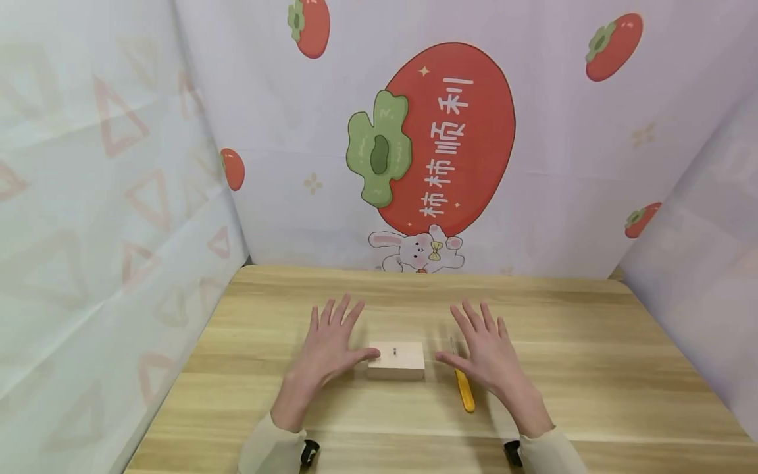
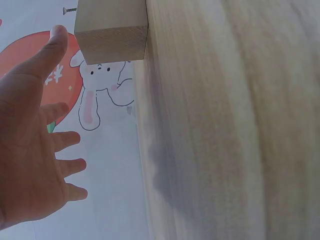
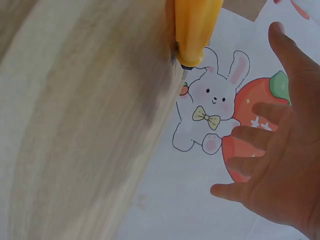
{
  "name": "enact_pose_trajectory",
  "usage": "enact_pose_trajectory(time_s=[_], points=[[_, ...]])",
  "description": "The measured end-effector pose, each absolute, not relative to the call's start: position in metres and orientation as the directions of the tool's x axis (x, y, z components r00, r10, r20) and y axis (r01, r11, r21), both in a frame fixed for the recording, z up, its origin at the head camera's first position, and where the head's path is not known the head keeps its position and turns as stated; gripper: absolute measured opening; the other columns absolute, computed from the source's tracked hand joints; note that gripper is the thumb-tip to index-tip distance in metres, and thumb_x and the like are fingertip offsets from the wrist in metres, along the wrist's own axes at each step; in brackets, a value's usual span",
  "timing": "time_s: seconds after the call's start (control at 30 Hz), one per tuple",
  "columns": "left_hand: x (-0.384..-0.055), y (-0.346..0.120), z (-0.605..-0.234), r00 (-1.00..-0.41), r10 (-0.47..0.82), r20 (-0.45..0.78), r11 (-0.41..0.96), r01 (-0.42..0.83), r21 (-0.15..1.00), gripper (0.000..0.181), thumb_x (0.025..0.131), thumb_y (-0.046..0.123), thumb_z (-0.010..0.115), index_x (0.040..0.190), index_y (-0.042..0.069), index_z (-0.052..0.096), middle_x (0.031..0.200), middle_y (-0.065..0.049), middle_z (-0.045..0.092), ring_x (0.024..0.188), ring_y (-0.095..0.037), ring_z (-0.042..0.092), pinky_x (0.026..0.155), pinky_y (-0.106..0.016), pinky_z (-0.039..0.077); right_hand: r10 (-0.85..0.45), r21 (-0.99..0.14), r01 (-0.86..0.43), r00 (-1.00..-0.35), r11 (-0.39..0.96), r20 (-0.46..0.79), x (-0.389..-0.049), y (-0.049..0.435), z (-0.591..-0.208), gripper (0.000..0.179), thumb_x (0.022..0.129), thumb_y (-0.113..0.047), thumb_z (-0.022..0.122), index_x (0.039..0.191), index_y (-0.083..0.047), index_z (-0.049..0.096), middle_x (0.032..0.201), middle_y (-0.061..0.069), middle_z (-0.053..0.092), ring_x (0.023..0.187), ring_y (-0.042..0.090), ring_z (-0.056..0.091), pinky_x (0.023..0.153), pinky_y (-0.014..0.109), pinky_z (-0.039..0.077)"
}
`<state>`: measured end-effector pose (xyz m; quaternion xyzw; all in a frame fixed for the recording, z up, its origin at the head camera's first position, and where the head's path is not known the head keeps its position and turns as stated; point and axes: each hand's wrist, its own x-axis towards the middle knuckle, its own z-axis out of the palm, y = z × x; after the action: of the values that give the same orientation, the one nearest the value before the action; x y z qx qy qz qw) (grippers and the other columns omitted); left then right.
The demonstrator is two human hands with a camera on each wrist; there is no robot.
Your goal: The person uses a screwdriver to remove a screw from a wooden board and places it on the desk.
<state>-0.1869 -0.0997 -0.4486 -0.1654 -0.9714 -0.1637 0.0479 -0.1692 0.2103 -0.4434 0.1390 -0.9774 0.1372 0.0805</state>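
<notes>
A pale wooden block (image 1: 408,359) lies on the table with a small screw (image 1: 395,351) standing up from its top. My left hand (image 1: 328,349) hovers to its left, fingers spread, and the thumb overlaps the block's left end in the head view. From the left wrist, the thumb shows apart from the block (image 2: 111,37), near the screw (image 2: 69,10). To the right lies a screwdriver (image 1: 465,394) with a yellow handle and thin metal shaft. Over it is my right hand (image 1: 488,355), fingers spread and holding nothing; it partly hides the shaft.
The wood-grain table (image 1: 379,441) ends at a white cloth backdrop (image 1: 284,217) printed with red fruit and a rabbit. More cloth hangs along the left (image 1: 118,263) and right sides.
</notes>
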Motion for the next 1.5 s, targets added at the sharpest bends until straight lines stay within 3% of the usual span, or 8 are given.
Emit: enact_pose_trajectory(time_s=[0.17, 0.37, 0.53, 0.7, 1.0, 1.33, 1.5], points=[[-0.186, -0.100, -0.451, -0.940, 0.309, 0.143, 0.883, 0.340, 0.325, 0.096, 0.081, 0.075, 0.059, 0.156, 0.020, 0.034, 0.163, -0.013, 0.027, 0.150, -0.043, 0.019, 0.118, -0.065, 0.010, -0.256, -0.241, -0.297, -0.948, 0.924, 0.189, -0.167, 0.213, -0.446, 0.093, 0.081, -0.060, 0.072, 0.153, -0.013, 0.037, 0.160, 0.017, 0.032, 0.148, 0.047, 0.018, 0.112, 0.071, 0.019], [-0.188, -0.100, -0.452, -0.937, 0.328, 0.121, 0.854, 0.349, 0.386, 0.085, 0.085, 0.070, 0.060, 0.151, 0.020, 0.043, 0.159, -0.009, 0.036, 0.148, -0.039, 0.028, 0.120, -0.060, 0.014, -0.288, -0.231, -0.338, -0.931, 0.912, 0.223, -0.166, 0.217, -0.446, 0.078, 0.084, -0.049, 0.075, 0.146, -0.010, 0.048, 0.147, 0.017, 0.050, 0.139, 0.046, 0.039, 0.105, 0.065, 0.036], [-0.187, -0.099, -0.452, -0.908, 0.396, 0.135, 0.797, 0.413, 0.441, 0.072, 0.088, 0.059, 0.064, 0.144, 0.016, 0.052, 0.150, -0.009, 0.049, 0.138, -0.034, 0.045, 0.117, -0.054, 0.028, -0.325, -0.237, -0.388, -0.908, 0.891, 0.265, -0.163, 0.221, -0.448, 0.060, 0.086, -0.038, 0.077, 0.137, -0.011, 0.059, 0.131, 0.011, 0.063, 0.121, 0.037, 0.057, 0.096, 0.057, 0.047], [-0.184, -0.096, -0.450, -0.882, 0.462, 0.094, 0.730, 0.439, 0.524, 0.065, 0.089, 0.051, 0.068, 0.141, 0.014, 0.054, 0.146, -0.008, 0.053, 0.133, -0.032, 0.051, 0.111, -0.049, 0.038, -0.379, -0.229, -0.442, -0.884, 0.867, 0.273, -0.158, 0.226, -0.449, 0.048, 0.086, -0.028, 0.078, 0.129, -0.013, 0.065, 0.116, 0.004, 0.068, 0.106, 0.028, 0.065, 0.085, 0.048, 0.054], [-0.182, -0.087, -0.453, -0.852, 0.524, 0.008, 0.699, 0.435, 0.567, 0.073, 0.084, 0.044, 0.077, 0.144, 0.013, 0.051, 0.143, -0.004, 0.055, 0.130, -0.023, 0.055, 0.108, -0.043, 0.043, -0.433, -0.245, -0.470, -0.881, 0.848, 0.191, -0.151, 0.236, -0.451, 0.042, 0.088, -0.028, 0.075, 0.127, -0.013, 0.066, 0.105, -0.002, 0.067, 0.081, 0.009, 0.057, 0.069, 0.031, 0.050], [-0.187, -0.082, -0.461, -0.852, 0.523, -0.033, 0.649, 0.372, 0.663, 0.063, 0.082, 0.027, 0.082, 0.137, 0.008, 0.058, 0.131, -0.006, 0.064, 0.108, -0.015, 0.060, 0.097, -0.037, 0.049, -0.477, -0.270, -0.494, -0.869, 0.827, 0.129, -0.143, 0.244, -0.447, 0.039, 0.090, -0.026, 0.073, 0.126, -0.012, 0.066, 0.106, -0.003, 0.067, 0.078, 0.006, 0.054, 0.066, 0.026, 0.048], [-0.186, -0.080, -0.460, -0.856, 0.515, -0.031, 0.651, 0.368, 0.663, 0.063, 0.081, 0.024, 0.083, 0.136, 0.006, 0.059, 0.129, -0.008, 0.064, 0.107, -0.016, 0.060, 0.096, -0.038, 0.049, -0.491, -0.294, -0.491, -0.867, 0.820, 0.077, -0.140, 0.247, -0.446, 0.039, 0.089, -0.027, 0.073, 0.125, -0.015, 0.067, 0.106, -0.006, 0.067, 0.085, 0.008, 0.060, 0.069, 0.027, 0.050]])
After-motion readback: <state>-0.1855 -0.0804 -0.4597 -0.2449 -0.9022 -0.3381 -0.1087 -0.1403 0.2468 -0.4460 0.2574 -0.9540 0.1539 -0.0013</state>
